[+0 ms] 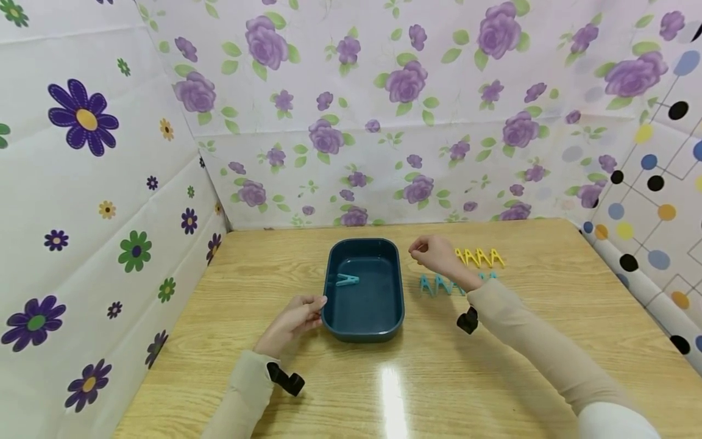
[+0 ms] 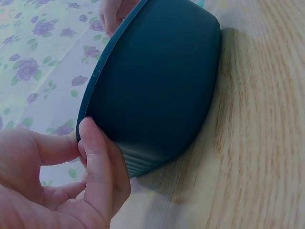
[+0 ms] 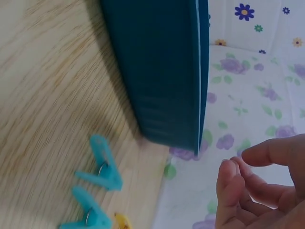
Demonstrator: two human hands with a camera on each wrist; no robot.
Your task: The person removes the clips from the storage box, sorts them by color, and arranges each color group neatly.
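Observation:
A dark teal plastic basin point(image 1: 363, 334) rests on the wooden table, with one light blue clothespin point(image 1: 347, 280) lying inside. My left hand point(image 1: 296, 321) pinches the basin's left rim between thumb and fingers; the left wrist view shows this hand point(image 2: 90, 171) from close by. Just beyond the basin's right side, my right hand point(image 1: 436, 253) hovers with loosely bent fingers. Nothing shows between its thumb and fingertips in the right wrist view, where the hand point(image 3: 267, 186) is apart from the basin point(image 3: 152, 71).
Right of the basin stand several yellow clothespins point(image 1: 479, 258) in a row, with several light blue clothespins point(image 1: 440, 285) in front, partly hidden by my right arm. The wooden table point(image 1: 263, 262) meets a flower-patterned cloth point(image 1: 356, 122) at the back.

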